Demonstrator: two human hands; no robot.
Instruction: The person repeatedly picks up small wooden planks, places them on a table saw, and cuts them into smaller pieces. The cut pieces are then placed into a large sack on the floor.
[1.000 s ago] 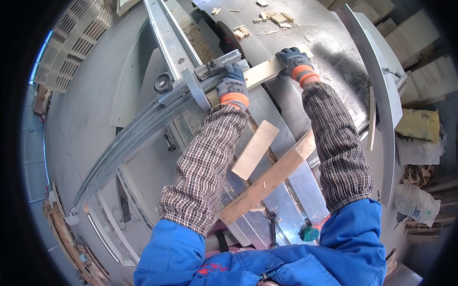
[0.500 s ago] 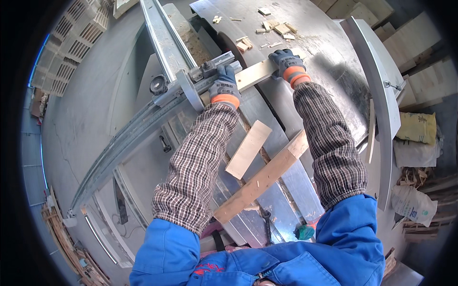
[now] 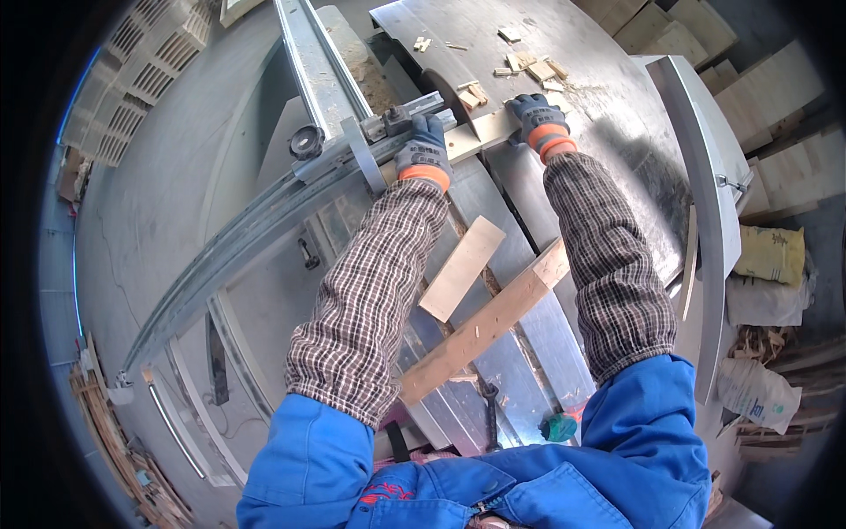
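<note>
A pale wooden board (image 3: 464,142) lies slantwise across the metal saw table against a metal fence (image 3: 430,102). My left hand (image 3: 425,148), in a grey glove with an orange cuff, is closed over its left part beside the fence. Gripping the far right end is my right hand (image 3: 539,119), gloved the same way. Between the hands, the dark round saw blade (image 3: 442,86) meets the board's far edge; how deep it sits in the wood is hard to see. Nearer me rest a short loose board (image 3: 463,267) and a longer wooden strip (image 3: 476,333).
Small wood offcuts (image 3: 533,69) are scattered beyond the blade. A tall metal guide (image 3: 692,145) borders the table on the right, with sacks (image 3: 769,254) past it. A wrench (image 3: 491,414) and a green object (image 3: 558,428) lie close to my body. Slatted crates (image 3: 132,79) stand far left.
The board and both my hands have shifted slightly relative to the saw, and the blade now shows against the board between my hands. The view has moved a little too.
</note>
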